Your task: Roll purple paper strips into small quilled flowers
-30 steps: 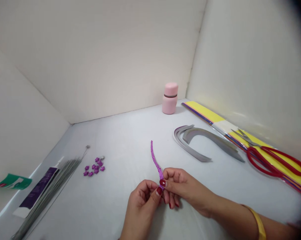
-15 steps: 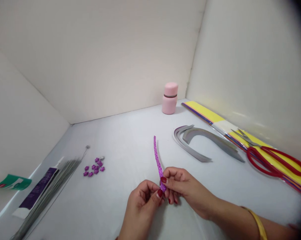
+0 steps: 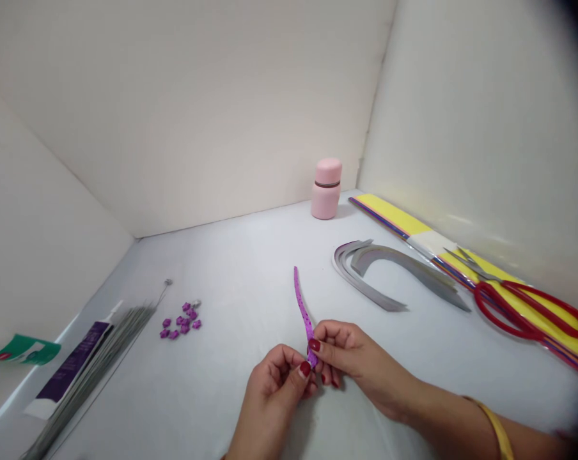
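A narrow purple paper strip (image 3: 302,305) with dark dots rises from between my fingers, its free end curving away over the table. Its near end is folded into a small flat knot, partly hidden by my fingertips. My left hand (image 3: 282,383) pinches this folded end between thumb and fingers. Just to the right, my right hand (image 3: 353,354) grips the strip at the top of the fold, thumb pressed on it. Both hands are close together, almost touching. Several small purple folded paper stars (image 3: 185,324) lie in a loose group to the left.
Curved grey-backed paper strips (image 3: 366,281) lie to the right. Red-handled scissors (image 3: 509,300) rest on yellow-topped packaged paper (image 3: 399,220) along the right wall. A pink flask (image 3: 326,190) stands at the back. Thin wires (image 3: 101,364) and a purple-and-white tube (image 3: 73,364) lie on the left.
The strip's free end has dropped slightly toward me and shifted a little left. My fingers have moved only slightly around the fold; everything else is unchanged.
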A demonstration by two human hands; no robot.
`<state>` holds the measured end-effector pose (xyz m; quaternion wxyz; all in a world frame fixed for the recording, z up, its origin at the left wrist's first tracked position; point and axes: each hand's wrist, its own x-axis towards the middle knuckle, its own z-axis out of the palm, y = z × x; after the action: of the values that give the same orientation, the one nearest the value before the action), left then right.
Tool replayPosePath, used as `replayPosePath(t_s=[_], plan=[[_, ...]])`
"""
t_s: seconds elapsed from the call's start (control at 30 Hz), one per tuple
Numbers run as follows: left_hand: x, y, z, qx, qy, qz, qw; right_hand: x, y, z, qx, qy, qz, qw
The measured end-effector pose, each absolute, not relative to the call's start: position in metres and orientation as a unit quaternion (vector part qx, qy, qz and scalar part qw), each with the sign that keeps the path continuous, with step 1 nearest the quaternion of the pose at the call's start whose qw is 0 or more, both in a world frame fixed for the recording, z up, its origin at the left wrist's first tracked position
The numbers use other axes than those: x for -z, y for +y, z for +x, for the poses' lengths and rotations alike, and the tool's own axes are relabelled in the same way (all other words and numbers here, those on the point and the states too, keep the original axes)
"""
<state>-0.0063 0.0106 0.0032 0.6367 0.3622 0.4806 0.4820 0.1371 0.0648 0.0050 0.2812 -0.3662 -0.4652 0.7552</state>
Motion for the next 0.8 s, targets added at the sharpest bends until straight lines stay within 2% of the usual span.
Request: replayPosePath(t_s=[0.07,0.23,0.37,0.57,0.8], plan=[[-0.001,0.008,-0.005,-0.486,0.521,0.408,0.570,-0.006,0.065,0.137,-0.753,-0.465,-0.370,0.282],[0.002,0.000,0.000,-0.507,0.555,0.579,0.315,-0.009,0.064,0.137,-0.756,-0.462,-0.374,0.273],[0.001,-0.002,0.002,-0.500,0.552,0.625,0.234,-0.009,0.064,0.136,-0.762,-0.457,-0.368,0.275],[0.002,-0.002,0.003,-0.503,0.555,0.599,0.284,-0.008,0.063,0.135,-0.751,-0.467,-0.377,0.273],[0.002,0.005,0.001,-0.558,0.481,0.433,0.520,-0.009,0.062,0.136,-0.754,-0.463,-0.372,0.280]])
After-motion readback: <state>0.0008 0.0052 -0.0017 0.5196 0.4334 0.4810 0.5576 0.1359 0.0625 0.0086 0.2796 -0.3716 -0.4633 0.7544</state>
